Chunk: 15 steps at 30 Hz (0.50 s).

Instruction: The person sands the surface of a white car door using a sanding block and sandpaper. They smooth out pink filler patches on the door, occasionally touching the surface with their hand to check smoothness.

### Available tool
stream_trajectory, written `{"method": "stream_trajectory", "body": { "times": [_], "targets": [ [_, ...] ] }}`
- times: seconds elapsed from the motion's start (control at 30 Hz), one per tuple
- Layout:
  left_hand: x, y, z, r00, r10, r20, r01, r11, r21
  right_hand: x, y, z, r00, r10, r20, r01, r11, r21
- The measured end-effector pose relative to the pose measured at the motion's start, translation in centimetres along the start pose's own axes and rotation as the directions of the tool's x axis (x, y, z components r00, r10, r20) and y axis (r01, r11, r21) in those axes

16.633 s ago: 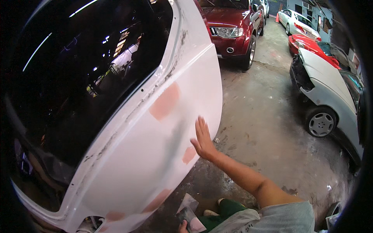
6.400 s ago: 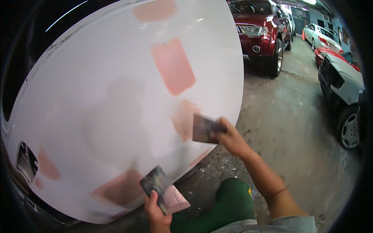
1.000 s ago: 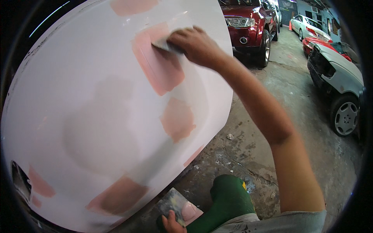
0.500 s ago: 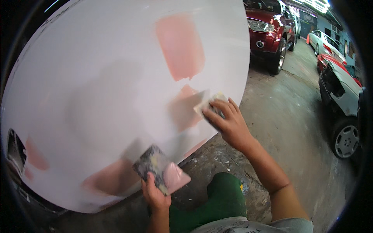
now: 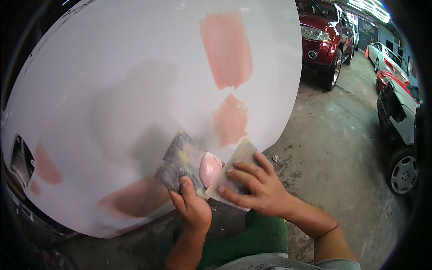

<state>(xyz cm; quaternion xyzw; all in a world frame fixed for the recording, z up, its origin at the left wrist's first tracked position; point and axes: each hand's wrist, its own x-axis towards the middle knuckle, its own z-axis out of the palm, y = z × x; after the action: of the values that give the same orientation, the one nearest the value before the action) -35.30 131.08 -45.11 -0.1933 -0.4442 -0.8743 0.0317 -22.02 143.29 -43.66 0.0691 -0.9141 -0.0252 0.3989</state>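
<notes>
My left hand grips a square, stained grey board carrying a mound of pink putty. In my right hand is a thin, flat greyish spreader, fingers spread across its face, its lower edge against the board beside the putty. Behind both stands a large white car door panel with several pink putty patches, including a tall upper one and a smaller one just above the spreader. A handle opening shows at the panel's left.
A dark red SUV is parked beyond the panel's right edge. Along the right are a silver car with its front end stripped, a red car and a white car near an orange cone. Concrete floor runs between them.
My right hand has come down from the upper pink patch with the spreader to the board. My left hand has risen with the board. The view has shifted, placing the panel further right.
</notes>
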Motion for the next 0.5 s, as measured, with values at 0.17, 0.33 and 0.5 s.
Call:
{"method": "stream_trajectory", "body": {
  "times": [0.17,0.33,0.5],
  "targets": [
    [1.6,2.4,0.2,0.876,0.012,-0.483,0.011,0.999,0.046,-0.1,1.7,0.6,0.965,-0.063,0.253,0.074,0.997,-0.036],
    [-0.8,0.5,-7.8,0.992,0.056,-0.116,-0.049,0.997,0.064,8.7,9.3,-0.8,0.992,0.057,-0.116,-0.086,0.960,-0.267],
    [-4.9,-0.9,-9.1,0.991,-0.135,-0.002,0.134,0.982,0.132,18.3,15.0,-3.2,0.933,-0.104,-0.345,-0.046,0.916,-0.399]
  ]
}}
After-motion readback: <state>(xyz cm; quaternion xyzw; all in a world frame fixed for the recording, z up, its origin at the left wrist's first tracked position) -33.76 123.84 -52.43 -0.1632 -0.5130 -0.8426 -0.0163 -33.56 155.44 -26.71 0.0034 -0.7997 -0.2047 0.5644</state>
